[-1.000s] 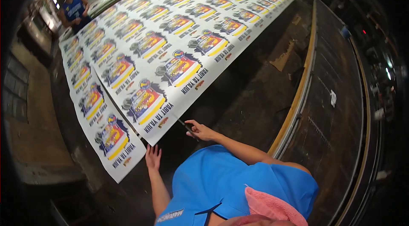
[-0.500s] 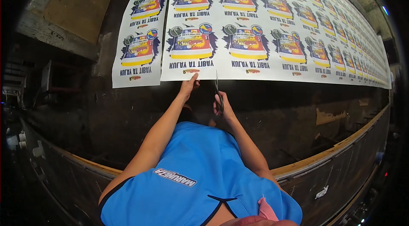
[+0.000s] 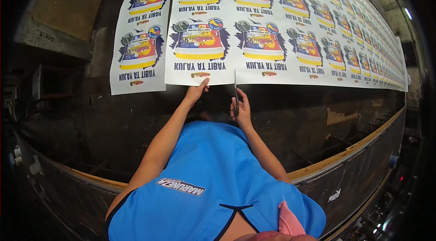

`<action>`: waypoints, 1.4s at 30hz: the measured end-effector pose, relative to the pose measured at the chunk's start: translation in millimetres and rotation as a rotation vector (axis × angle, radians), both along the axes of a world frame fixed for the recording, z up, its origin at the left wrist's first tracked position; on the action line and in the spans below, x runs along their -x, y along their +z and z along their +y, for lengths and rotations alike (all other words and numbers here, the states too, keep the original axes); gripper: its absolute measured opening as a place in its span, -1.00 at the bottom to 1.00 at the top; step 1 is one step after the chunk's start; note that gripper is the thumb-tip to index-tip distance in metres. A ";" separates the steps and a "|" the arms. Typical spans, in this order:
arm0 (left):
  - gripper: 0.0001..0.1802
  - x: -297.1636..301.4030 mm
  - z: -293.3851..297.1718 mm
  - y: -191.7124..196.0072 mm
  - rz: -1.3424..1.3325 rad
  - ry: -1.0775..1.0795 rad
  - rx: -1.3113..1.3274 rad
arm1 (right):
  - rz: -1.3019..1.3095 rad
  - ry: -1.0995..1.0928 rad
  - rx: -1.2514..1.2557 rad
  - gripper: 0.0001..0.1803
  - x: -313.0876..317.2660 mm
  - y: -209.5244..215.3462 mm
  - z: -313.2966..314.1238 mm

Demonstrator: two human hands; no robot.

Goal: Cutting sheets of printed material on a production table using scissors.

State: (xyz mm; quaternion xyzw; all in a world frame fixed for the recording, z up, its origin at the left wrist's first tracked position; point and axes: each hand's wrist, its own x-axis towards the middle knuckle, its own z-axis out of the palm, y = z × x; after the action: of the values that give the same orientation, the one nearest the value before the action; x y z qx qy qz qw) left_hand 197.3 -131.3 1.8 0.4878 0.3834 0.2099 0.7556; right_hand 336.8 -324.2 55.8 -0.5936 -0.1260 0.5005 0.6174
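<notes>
A large white printed sheet (image 3: 297, 80) lies spread ahead of me, covered in repeated colourful designs that appear upside down. My left hand (image 3: 197, 92) pinches its near edge, thumb on top, below the nearest design of one column. Just to the right, my right hand (image 3: 244, 108) grips dark-handled scissors (image 3: 236, 104). Their narrow blades point away from me and meet the sheet's near edge between two columns of designs. How far the blades are apart is hard to make out. A separate printed strip (image 3: 156, 87) lies at the left, beside the larger sheet.
The sheet rests on a dark, worn table (image 3: 122, 125). A wooden rail (image 3: 336, 161) runs along its near side, and a torn brown piece (image 3: 341, 117) lies at the right. At the upper left is a concrete ledge (image 3: 54, 41).
The view has shifted slightly, so the sheet and strip appear farther left. My right hand has turned a little, its fingers straighter around the scissors. My left hand keeps its pinch on the sheet's edge.
</notes>
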 end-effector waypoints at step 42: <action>-0.74 -24.7 8.1 96.1 0.441 0.222 0.355 | -0.359 0.162 0.018 -0.43 -425.2 -90.1 676.0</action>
State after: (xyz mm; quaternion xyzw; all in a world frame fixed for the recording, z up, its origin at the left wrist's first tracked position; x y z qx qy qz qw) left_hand 222.0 -123.3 97.9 0.3372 0.6198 0.1101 0.7000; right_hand 762.0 351.9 -34.3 -0.6667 -0.2769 0.4358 0.5375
